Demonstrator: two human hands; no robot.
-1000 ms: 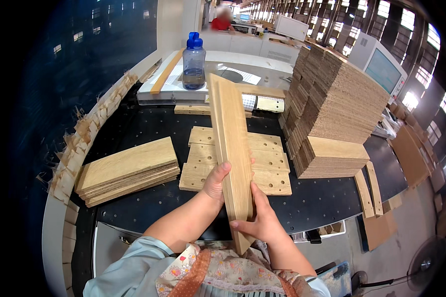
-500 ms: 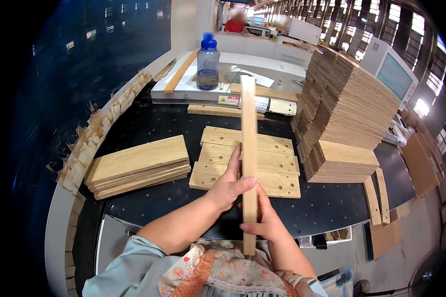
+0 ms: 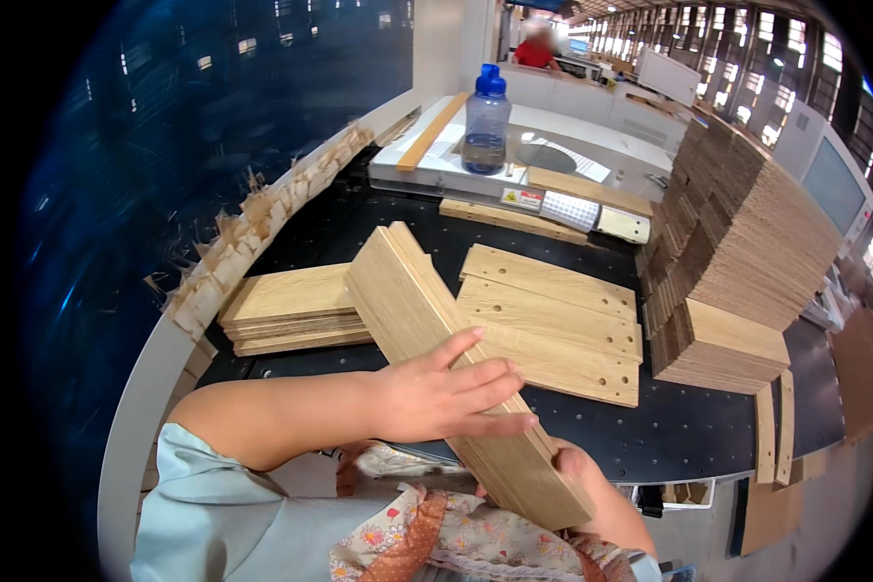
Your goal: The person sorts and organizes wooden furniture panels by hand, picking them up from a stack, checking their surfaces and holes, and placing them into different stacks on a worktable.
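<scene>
A light oak-coloured wooden board (image 3: 417, 308) is tilted in front of me, its upper end to the left and its lower end near my apron. A lengthwise line runs along its edge; I cannot tell whether this is one thick piece or two together. My left hand (image 3: 446, 393) lies across the board with its fingers stretched out and apart. Around the lower end, my right hand (image 3: 574, 468) is closed, partly hidden behind the wood. Drilled boards (image 3: 553, 325) lie overlapping on the black table beyond, and a stack of plain boards (image 3: 291, 301) sits at the left.
A tall stack of boards (image 3: 737, 223) rises at the right, with two narrow strips (image 3: 774, 427) near it. At the back stands a blue-capped water bottle (image 3: 487, 126). Splintered wood lines the machine's edge (image 3: 262, 218) at the left. A person in red (image 3: 536, 50) is far off.
The board has gone from nearly upright to tilted, top end leftward, showing its broad face. My left hand now lies across it, fingers spread. The view has shifted, so the table appears farther right.
</scene>
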